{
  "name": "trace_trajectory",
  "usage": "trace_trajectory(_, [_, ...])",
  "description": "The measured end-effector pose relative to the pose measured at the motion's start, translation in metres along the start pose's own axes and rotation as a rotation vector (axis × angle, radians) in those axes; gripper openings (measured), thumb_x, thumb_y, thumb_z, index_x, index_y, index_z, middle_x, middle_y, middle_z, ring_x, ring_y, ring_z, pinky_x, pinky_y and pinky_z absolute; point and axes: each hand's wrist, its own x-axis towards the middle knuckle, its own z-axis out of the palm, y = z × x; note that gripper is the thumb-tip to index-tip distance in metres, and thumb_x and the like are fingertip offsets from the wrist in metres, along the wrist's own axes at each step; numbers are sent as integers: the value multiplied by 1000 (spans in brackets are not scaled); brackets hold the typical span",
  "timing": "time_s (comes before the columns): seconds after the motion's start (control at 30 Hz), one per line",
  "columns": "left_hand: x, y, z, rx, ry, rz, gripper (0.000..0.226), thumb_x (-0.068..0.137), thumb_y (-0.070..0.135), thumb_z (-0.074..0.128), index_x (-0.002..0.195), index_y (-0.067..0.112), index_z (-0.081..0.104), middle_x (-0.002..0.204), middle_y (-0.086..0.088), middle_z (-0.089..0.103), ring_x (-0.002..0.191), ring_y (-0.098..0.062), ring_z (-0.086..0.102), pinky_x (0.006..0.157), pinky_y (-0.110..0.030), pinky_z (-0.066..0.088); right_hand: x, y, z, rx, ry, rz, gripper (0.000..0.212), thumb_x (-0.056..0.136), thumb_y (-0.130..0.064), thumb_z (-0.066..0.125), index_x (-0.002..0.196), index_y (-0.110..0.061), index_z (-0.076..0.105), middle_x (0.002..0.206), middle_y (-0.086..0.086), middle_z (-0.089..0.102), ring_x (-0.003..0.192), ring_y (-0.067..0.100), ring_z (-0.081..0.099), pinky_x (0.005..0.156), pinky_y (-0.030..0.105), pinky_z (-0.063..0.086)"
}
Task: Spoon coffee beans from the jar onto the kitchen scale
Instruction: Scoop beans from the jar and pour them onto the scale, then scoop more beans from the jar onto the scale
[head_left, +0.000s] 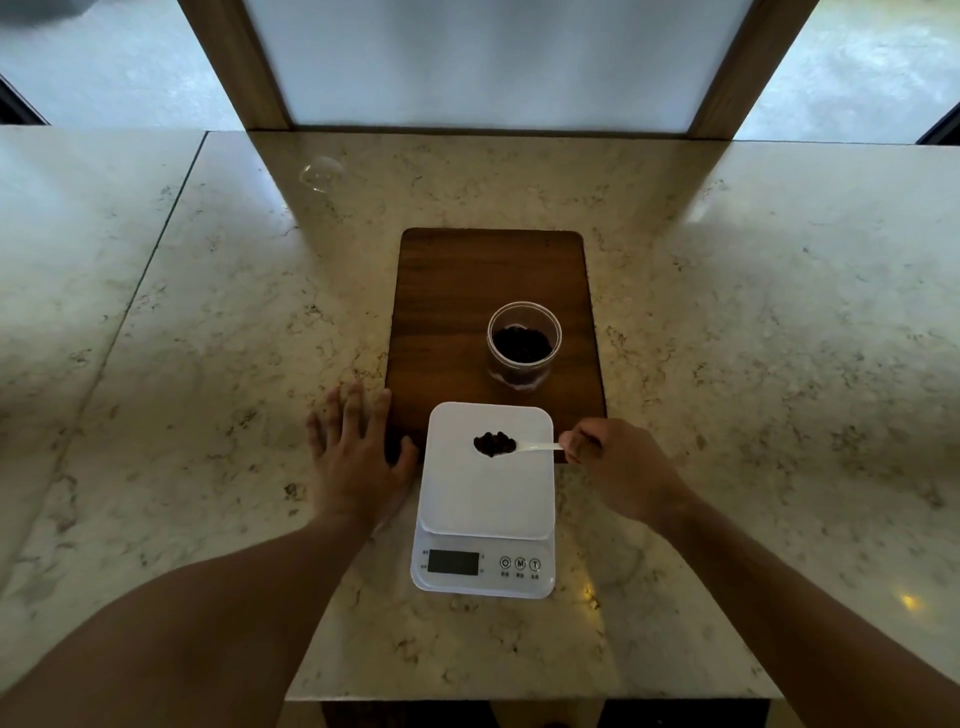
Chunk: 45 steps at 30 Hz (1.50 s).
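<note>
1. Pale marbled stone forms the counter (727, 322), with a frosted pane in a wooden frame behind it.
2. On the counter lies a dark wooden board (467, 280); an open clear jar (524, 344) of coffee beans stands upright on its near right part.
3. A white scale (485, 499) sits just in front of the jar, its far edge overlapping the board.
4. The right hand (618, 467) has its grip closed on a white spoon (540, 446), whose bowl of beans (494, 444) is over the scale's far half.
5. The left hand (358, 457) lies flat and open beside the scale, holding nothing.
</note>
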Motion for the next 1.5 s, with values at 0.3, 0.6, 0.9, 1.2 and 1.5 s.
trace_trajectory(0.3, [0, -2, 3, 3, 17, 1, 73, 88, 58, 30, 154, 26, 26, 166, -14, 13, 153, -33, -1, 122, -57, 2, -16, 13, 15, -67, 192, -102, 32, 98, -25, 50, 71, -11, 58, 57, 1, 57, 50, 15, 49, 47, 28, 33])
trace_trajectory(0.6, [0, -1, 3, -2, 15, -8, 72, 89, 57, 33, 154, 27, 25, 166, -14, 12, 154, -33, -2, 122, -56, 0, -29, 11, 18, -203, 284, -271, 24, 98, -23, 50, 77, -14, 56, 67, -3, 51, 55, 13, 44, 48, 23, 29])
trace_trajectory(0.9, [0, -2, 4, -8, 28, -4, 72, 88, 58, 31, 154, 26, 27, 166, -13, 12, 154, -32, -1, 122, -54, 0, -30, 2, 11, -280, 397, -342, 22, 97, -24, 49, 81, -13, 60, 72, -1, 57, 52, 15, 49, 42, 26, 39])
trace_trajectory(1.2, [-2, -2, 4, -3, 15, -2, 72, 89, 57, 31, 154, 26, 26, 166, -14, 12, 154, -33, -2, 122, -56, 1, 5, -19, -13, -99, 622, -177, 27, 99, -28, 46, 77, -17, 54, 60, -6, 49, 51, 11, 43, 44, 23, 30])
trace_trajectory(1.5, [-2, -3, 4, -5, 21, 21, 74, 90, 58, 29, 155, 24, 25, 167, -14, 10, 154, -31, -6, 123, -55, 0, 60, -34, -25, -403, 591, -183, 25, 98, -31, 45, 84, -14, 57, 68, -3, 51, 55, 14, 44, 44, 21, 21])
